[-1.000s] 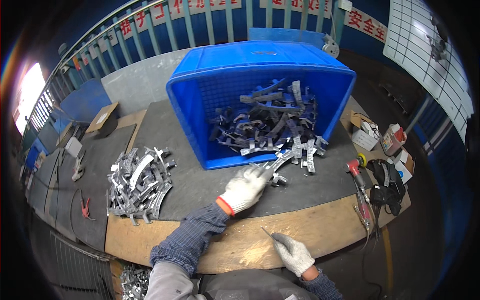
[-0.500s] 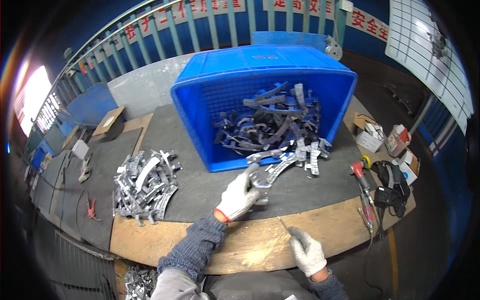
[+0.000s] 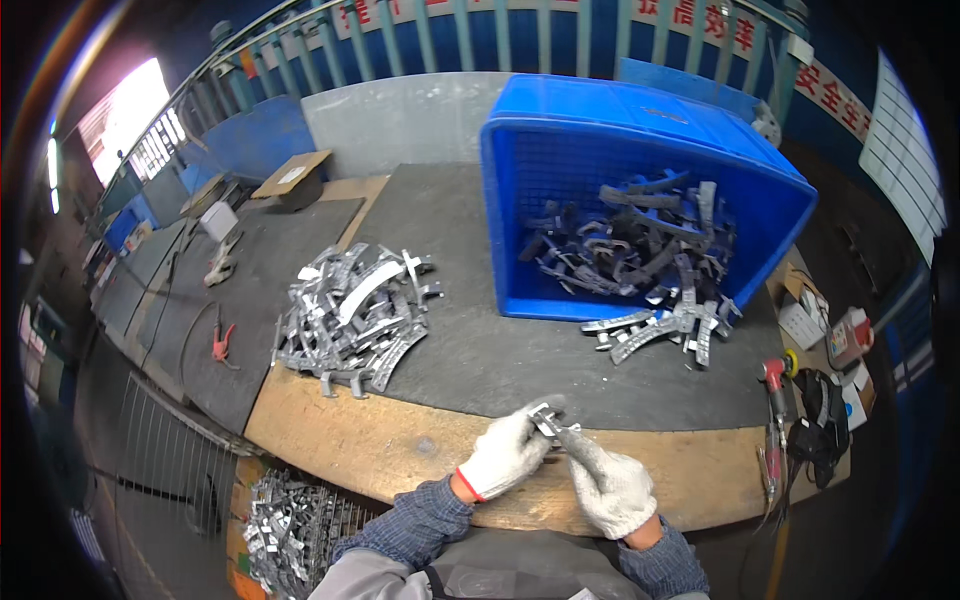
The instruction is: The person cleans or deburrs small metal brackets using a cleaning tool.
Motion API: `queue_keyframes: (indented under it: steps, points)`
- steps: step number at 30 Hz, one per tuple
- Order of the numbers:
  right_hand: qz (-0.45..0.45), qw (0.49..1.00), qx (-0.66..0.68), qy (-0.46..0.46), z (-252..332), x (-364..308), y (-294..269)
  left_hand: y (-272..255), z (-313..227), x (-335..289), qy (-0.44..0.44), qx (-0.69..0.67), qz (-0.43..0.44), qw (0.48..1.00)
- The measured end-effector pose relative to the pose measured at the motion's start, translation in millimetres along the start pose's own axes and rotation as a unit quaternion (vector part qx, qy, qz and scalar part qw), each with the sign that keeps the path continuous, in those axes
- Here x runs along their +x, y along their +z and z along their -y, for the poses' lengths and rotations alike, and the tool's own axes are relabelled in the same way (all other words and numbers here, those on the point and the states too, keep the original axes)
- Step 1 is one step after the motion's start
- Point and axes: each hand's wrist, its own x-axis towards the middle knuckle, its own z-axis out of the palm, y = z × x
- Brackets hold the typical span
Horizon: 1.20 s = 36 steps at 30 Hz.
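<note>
While both gloved hands meet at 6 o'clock over the wooden table edge (image 3: pixel 330 450), the left hand (image 3: pixel 505 455) is closed around a small metal clip (image 3: pixel 545 418) and the right hand (image 3: pixel 612 488) pinches its other end, so one piece is being worked on. At 10 o'clock a shiny pile (image 3: pixel 350 315) lies on the grey mat (image 3: pixel 480 360), likely finished. Farther off at 1 o'clock the blue crate (image 3: pixel 760 190) looks full of dark clips (image 3: pixel 630 240), with some spilled (image 3: pixel 660 330) in front, so much seems left.

Crate (image 3: pixel 640 130) of metal pieces (image 3: pixel 630 240) behind the hands, loose pile (image 3: pixel 352 315) to its left, on the bench (image 3: pixel 470 350).
</note>
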Motion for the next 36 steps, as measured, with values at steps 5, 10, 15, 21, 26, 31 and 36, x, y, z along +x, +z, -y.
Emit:
queue_keyframes:
  steps: [5, 10, 15, 21, 26, 31, 36]
  points:
    - [0.038, 0.980, 0.154, 0.121, 31.5, 0.6, -7.5, -6.9, 20.6, -14.9, 0.137, 0.212, -0.021, 0.967]
    - [0.086, 0.861, 0.393, 0.312, 18.6, -8.4, 32.8, 13.1, 57.5, -20.0, 0.146, 0.302, -0.041, 0.941]
    - [0.202, 0.930, 0.266, 0.152, 58.6, 24.4, 29.2, -7.2, 43.2, -59.3, 0.139, 0.317, -0.227, 0.910]
    - [0.349, 0.913, 0.211, -0.001, 51.6, 74.4, 62.1, -61.0, 49.7, -74.6, -0.035, 0.352, -0.211, 0.911]
    - [0.365, 0.902, 0.222, 0.067, 102.5, 87.5, 87.8, -114.1, 65.1, -101.9, -0.088, 0.084, -0.395, 0.910]
    - [0.260, 0.955, 0.108, -0.090, 131.7, 71.2, 87.5, -143.8, 13.9, -150.4, -0.004, -0.211, -0.375, 0.902]
    - [0.138, 0.885, 0.091, -0.436, -59.0, 93.6, 166.3, -127.6, 33.5, -147.6, -0.010, -0.296, -0.376, 0.878]
